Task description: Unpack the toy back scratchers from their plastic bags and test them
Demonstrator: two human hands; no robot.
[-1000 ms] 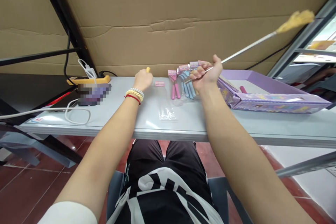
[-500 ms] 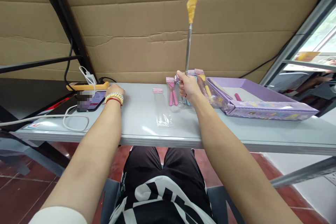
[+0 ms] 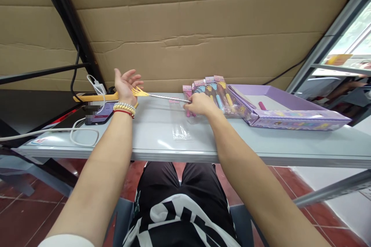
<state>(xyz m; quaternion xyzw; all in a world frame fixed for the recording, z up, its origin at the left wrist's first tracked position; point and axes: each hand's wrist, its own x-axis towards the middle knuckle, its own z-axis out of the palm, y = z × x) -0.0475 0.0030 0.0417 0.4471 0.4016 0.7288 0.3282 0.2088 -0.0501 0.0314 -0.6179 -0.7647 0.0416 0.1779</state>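
Observation:
My right hand is closed around the handle end of a back scratcher, which has a metal rod and a yellow claw-shaped head. The rod points left, almost level above the table, and the claw lies at the wrist of my left hand. That left hand is raised palm up with its fingers spread, holding nothing. An empty clear plastic bag lies on the table between my arms. Beside and behind my right hand are several packaged back scratchers in pink, blue, yellow and brown; my hand hides part of them.
A purple box with a pink stick inside stands on the right of the grey table. At the left lie a phone, a yellow object and a white cable. Cardboard forms the back wall.
The back scratcher has swung from upright to nearly level, its claw now at my left wrist. My left hand has lifted from beside the phone, turned palm up and opened.

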